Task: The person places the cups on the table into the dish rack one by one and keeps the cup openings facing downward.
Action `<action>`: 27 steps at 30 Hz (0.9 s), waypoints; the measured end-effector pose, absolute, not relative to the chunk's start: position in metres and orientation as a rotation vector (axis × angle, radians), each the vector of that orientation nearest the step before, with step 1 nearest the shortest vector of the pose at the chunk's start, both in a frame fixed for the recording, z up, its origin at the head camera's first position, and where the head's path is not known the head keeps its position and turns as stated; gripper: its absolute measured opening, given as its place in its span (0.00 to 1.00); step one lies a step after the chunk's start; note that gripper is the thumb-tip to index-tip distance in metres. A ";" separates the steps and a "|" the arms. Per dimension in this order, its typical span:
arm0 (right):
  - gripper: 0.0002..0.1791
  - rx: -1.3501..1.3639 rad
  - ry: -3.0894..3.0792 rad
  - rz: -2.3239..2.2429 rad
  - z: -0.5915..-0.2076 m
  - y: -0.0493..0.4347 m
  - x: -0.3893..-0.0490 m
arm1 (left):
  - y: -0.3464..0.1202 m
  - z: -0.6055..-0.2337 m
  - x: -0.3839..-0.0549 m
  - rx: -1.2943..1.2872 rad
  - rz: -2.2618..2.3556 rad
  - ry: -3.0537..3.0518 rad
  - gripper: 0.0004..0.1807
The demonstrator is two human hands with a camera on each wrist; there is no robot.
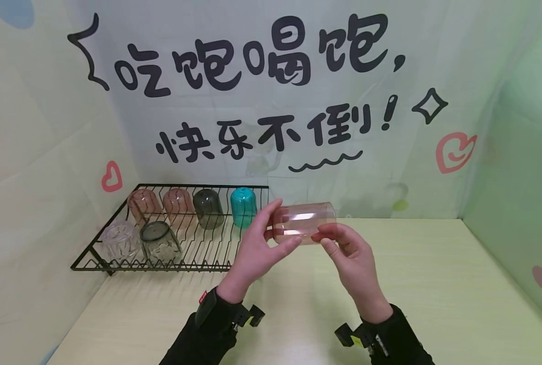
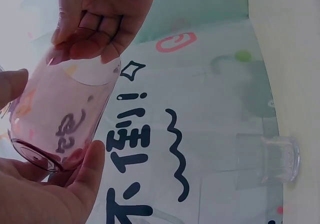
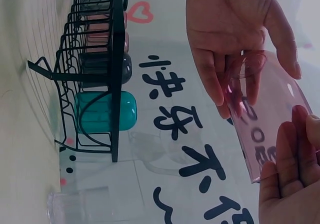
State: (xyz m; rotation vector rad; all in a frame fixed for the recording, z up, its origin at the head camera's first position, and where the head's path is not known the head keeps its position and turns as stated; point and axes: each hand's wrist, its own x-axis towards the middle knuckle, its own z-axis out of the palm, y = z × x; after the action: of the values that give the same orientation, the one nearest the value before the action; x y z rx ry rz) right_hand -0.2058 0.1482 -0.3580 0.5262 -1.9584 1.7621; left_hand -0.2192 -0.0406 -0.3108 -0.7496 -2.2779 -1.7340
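A transparent pink drinking glass point(image 1: 304, 219) is held on its side above the table, between both hands. My left hand point(image 1: 259, 248) grips its base end, with the thumb along the near side and the fingers behind. At the rim end, my right hand point(image 1: 355, 258) pinches the wall between thumb and fingers, some fingertips inside the mouth. In the left wrist view, the thick base of the pink glass point(image 2: 65, 119) points down toward the left palm. Through its wall in the right wrist view, the wall lettering shows.
A black wire rack point(image 1: 202, 248) at the left holds several upturned glasses: pink glasses point(image 1: 178, 203), a dark grey glass point(image 1: 208, 209), a teal glass point(image 1: 243, 207), a clear glass point(image 1: 120, 241) and a grey-green glass point(image 1: 161, 242). Another clear glass point(image 2: 280, 159) stands on the table near the printed backdrop.
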 end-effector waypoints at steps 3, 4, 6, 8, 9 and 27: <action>0.13 0.507 -1.960 1.776 -0.359 0.147 -0.205 | -0.041 -0.311 -0.219 -0.754 -1.745 -2.270 0.38; 0.13 0.503 -1.961 1.780 -0.359 0.147 -0.205 | -0.040 -0.311 -0.219 -0.756 -1.749 -2.267 0.38; 0.13 0.500 -1.959 1.789 -0.359 0.147 -0.205 | -0.040 -0.312 -0.219 -0.757 -1.754 -2.260 0.37; 0.14 0.504 -1.958 1.800 -0.359 0.146 -0.204 | -0.041 -0.314 -0.220 -0.760 -1.759 -2.248 0.37; 0.14 0.507 -1.958 1.805 -0.360 0.146 -0.204 | -0.041 -0.316 -0.222 -0.763 -1.761 -2.240 0.37; 0.16 0.557 -1.965 1.814 -0.362 0.147 -0.204 | -0.044 -0.340 -0.240 -0.786 -1.742 -2.154 0.37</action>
State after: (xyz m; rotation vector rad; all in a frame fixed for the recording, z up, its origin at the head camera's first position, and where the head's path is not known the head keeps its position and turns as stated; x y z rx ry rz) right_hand -0.2041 0.1470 -0.3619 0.5567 -1.9652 1.8136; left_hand -0.2396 -0.0438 -0.3405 -0.7859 -2.1536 -1.7416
